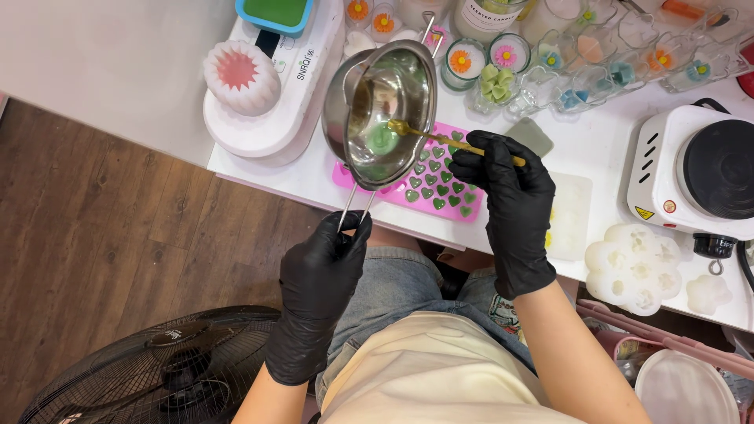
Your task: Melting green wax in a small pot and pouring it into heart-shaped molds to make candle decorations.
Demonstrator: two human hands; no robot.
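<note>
Steel melting pot [382, 110] holding green wax (tilted), pink heart mould [440, 184] filled green

white table [597, 145], pink mould [440, 188] (heart cavities), hotplate [695, 169]

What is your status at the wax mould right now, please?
Left hand grips melting pot handle, tilted. Right hand holds gold spoon in green wax. Pink heart mould beneath, partly filled.

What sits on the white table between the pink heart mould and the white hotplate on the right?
In the head view, between the pink heart mould and the white hotplate lies a flat translucent white mould; the right hand partly covers its near edge.
</note>
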